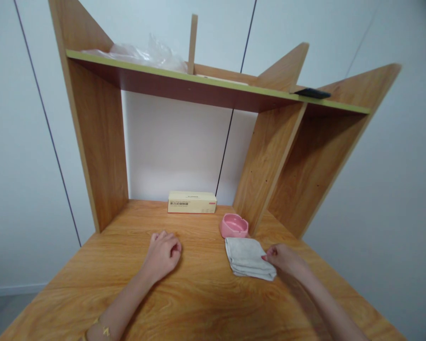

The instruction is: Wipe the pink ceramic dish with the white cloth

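On a brown wood-grain worktop (199,303), a folded light-grey fabric cloth (246,256) lies towards the right edge, just in front of a pink angular dish (233,230); the right hand (286,260) has fingertips drawn together at the cloth's right side, whether pinching it I cannot tell; the left hand (162,255) is loosely curled; a long cream cardboard box (191,203) stands near the back edge.

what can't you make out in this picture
- Head view: palm of left bare hand, hidden by its curled fingers
- Head view: underside of folded grey cloth, hidden by its upper layers
- Head view: fine print on long cream cardboard box, too small
- Head view: right bare forearm, cut off by bottom edge
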`<state>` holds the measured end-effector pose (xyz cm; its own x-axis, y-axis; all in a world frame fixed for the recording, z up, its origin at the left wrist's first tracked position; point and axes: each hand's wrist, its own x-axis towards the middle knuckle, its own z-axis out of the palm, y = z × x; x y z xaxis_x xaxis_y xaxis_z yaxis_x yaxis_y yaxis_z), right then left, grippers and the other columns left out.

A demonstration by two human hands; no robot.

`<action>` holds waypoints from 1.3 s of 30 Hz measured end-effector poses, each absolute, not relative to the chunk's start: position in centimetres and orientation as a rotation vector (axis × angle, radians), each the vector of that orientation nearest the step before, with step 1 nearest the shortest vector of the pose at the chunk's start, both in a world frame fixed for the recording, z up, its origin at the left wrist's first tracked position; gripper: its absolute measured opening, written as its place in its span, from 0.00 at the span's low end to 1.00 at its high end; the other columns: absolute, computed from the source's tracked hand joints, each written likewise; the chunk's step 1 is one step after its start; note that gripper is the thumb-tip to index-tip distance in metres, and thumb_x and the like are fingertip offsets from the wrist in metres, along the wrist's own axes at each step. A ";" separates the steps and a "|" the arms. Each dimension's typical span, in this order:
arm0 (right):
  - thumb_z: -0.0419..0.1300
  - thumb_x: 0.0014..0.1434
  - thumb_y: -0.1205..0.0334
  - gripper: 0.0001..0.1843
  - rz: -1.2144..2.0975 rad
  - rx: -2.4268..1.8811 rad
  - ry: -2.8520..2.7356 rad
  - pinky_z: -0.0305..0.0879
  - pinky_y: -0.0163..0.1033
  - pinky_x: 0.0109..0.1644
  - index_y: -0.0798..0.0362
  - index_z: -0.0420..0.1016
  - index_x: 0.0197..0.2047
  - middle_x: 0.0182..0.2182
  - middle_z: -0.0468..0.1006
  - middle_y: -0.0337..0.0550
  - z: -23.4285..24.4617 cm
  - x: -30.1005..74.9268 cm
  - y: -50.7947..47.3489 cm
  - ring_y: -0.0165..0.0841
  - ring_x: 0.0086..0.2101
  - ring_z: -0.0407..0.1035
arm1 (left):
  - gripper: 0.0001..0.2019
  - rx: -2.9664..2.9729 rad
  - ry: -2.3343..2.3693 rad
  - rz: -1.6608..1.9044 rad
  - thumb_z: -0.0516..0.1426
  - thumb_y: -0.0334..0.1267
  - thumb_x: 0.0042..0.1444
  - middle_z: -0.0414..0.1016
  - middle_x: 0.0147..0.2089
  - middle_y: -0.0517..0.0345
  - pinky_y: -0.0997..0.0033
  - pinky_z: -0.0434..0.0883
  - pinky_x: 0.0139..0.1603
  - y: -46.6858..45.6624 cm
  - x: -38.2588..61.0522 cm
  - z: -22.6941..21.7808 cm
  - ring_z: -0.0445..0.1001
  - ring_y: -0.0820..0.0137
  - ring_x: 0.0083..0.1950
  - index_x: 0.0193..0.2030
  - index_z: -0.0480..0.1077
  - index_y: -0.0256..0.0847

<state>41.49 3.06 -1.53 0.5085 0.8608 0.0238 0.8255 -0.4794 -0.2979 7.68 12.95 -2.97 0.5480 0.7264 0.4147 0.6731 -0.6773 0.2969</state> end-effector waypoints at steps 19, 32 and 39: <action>0.46 0.57 0.59 0.28 0.488 -1.638 -2.121 0.41 0.43 0.61 0.61 0.52 0.59 0.58 0.55 0.51 -5.1 23.9 8.4 0.37 0.58 0.45 | 0.22 2.577 1.117 0.764 0.47 0.25 0.43 0.70 0.49 0.55 0.64 0.59 0.54 14.3 6.9 -4.5 0.65 0.66 0.52 0.46 0.68 0.41; 0.40 0.60 0.60 0.27 0.573 -1.554 -2.105 0.39 0.40 0.62 0.63 0.49 0.60 0.59 0.52 0.49 -5.9 24.9 8.4 0.32 0.58 0.44 | 0.27 2.592 0.915 0.718 0.47 0.25 0.44 0.66 0.54 0.57 0.62 0.59 0.58 12.7 8.4 -4.5 0.63 0.68 0.55 0.53 0.64 0.42; 0.43 0.58 0.60 0.28 0.562 -1.558 -2.119 0.40 0.42 0.62 0.62 0.48 0.61 0.59 0.51 0.49 -5.8 24.9 8.2 0.33 0.58 0.44 | 0.26 2.593 0.895 0.692 0.47 0.26 0.46 0.65 0.55 0.58 0.63 0.58 0.58 12.7 8.4 -4.6 0.62 0.69 0.56 0.54 0.63 0.42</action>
<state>24.89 8.24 -5.82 -0.2620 0.9583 0.1144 0.7755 0.2796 -0.5660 8.36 12.67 -4.57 0.6879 0.6410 0.3404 0.4903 -0.7562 0.4333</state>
